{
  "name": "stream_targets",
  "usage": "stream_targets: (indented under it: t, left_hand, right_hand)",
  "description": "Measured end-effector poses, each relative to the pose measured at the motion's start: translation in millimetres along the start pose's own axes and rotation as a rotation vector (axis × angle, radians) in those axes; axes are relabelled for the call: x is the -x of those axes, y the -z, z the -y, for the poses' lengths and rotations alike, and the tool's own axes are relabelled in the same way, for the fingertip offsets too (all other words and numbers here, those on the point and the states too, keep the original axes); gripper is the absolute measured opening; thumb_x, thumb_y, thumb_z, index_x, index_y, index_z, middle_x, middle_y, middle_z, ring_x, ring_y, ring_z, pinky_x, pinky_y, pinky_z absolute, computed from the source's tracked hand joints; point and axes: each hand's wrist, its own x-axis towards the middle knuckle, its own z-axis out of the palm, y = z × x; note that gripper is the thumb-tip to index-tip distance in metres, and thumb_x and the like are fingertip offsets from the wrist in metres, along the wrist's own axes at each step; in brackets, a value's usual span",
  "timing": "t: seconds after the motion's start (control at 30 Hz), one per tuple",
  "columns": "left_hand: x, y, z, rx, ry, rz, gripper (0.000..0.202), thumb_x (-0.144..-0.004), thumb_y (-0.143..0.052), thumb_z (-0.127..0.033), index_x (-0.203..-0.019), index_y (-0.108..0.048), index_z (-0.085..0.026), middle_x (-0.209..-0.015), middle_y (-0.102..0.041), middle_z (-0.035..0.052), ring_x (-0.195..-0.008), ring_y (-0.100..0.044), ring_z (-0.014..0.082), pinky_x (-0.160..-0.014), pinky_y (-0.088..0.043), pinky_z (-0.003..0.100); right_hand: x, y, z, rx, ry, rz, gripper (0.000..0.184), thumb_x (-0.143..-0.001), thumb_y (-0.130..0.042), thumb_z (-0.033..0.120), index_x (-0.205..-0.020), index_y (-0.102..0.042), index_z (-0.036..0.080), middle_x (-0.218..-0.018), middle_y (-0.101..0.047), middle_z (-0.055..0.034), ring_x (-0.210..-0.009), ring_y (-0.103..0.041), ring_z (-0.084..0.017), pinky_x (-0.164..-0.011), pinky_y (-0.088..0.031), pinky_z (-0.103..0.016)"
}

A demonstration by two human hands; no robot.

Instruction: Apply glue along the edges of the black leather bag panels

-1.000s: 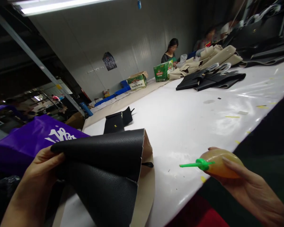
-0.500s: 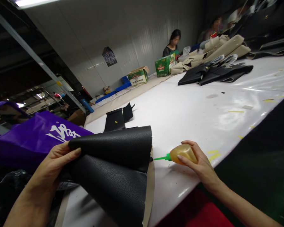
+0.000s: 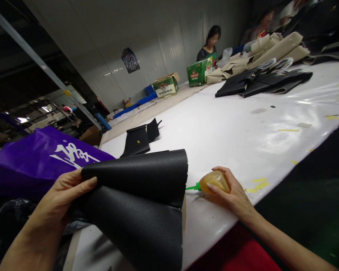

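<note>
My left hand [image 3: 69, 192] is closed on the left end of a folded black leather piece [image 3: 141, 175], thumb on top. The piece bulges in two curved layers, and a strip of its beige lining shows at the right edge. My right hand [image 3: 231, 192] wraps round a soft squeeze bottle [image 3: 213, 182] of amber liquid, probably glue. Its thin green nozzle [image 3: 193, 187] points left at the leather's right edge; the tip is hidden behind that edge or touching it, I cannot tell which.
Smaller black leather pieces [image 3: 137, 139] lie behind on the white table [image 3: 203, 128]. A purple bag [image 3: 36, 162] stands at the left. Toward the back are a green carton [image 3: 196, 73], black bag parts [image 3: 260, 82], beige pieces [image 3: 282, 49] and a seated co-worker [image 3: 210, 45].
The bottle has moved slightly left relative to the leather, and the nozzle tip has gone out of sight at its edge. Less of the beige lining shows. The camera view has shifted a little.
</note>
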Motion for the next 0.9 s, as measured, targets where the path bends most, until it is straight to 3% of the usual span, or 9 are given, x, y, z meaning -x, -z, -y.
stream_targets:
  t: [0.37, 0.67, 0.9]
  left_hand:
    - [4.1, -7.3, 0.6, -0.012, -0.028, -0.041, 0.035, -0.043, -0.091, -0.031, -0.075, -0.079, -0.022, -0.060, -0.071, 0.0055, -0.048, -0.064, 0.0181, -0.044, -0.052, 0.021]
    - [-1.8, 4.2, 5.8, -0.014, -0.015, -0.009, 0.034, -0.044, -0.091, -0.029, -0.076, -0.079, -0.023, -0.061, -0.072, 0.0056, -0.046, -0.063, 0.0187, -0.041, -0.052, 0.023]
    - [-3.6, 4.0, 6.7, -0.010, 0.009, -0.006, 0.037, -0.043, -0.091, -0.029, -0.077, -0.079, -0.022, -0.059, -0.071, 0.0062, -0.043, -0.062, 0.0189, -0.038, -0.050, 0.023]
  right_hand:
    - [-6.7, -1.9, -3.1, 0.003, -0.001, 0.031, 0.050, -0.081, -0.066, 0.056, -0.120, -0.046, 0.031, -0.100, -0.057, 0.0009, -0.084, -0.058, -0.022, -0.076, -0.046, -0.034]
    - [-3.4, 4.2, 0.3, 0.013, -0.002, 0.030, 0.049, -0.081, -0.066, 0.055, -0.119, -0.046, 0.031, -0.100, -0.056, 0.0016, -0.084, -0.058, -0.021, -0.077, -0.045, -0.033]
    - [2.0, 5.8, 2.6, 0.042, -0.009, 0.115, 0.049, -0.082, -0.066, 0.054, -0.120, -0.045, 0.032, -0.095, -0.057, 0.0028, -0.081, -0.058, -0.020, -0.075, -0.044, -0.032]
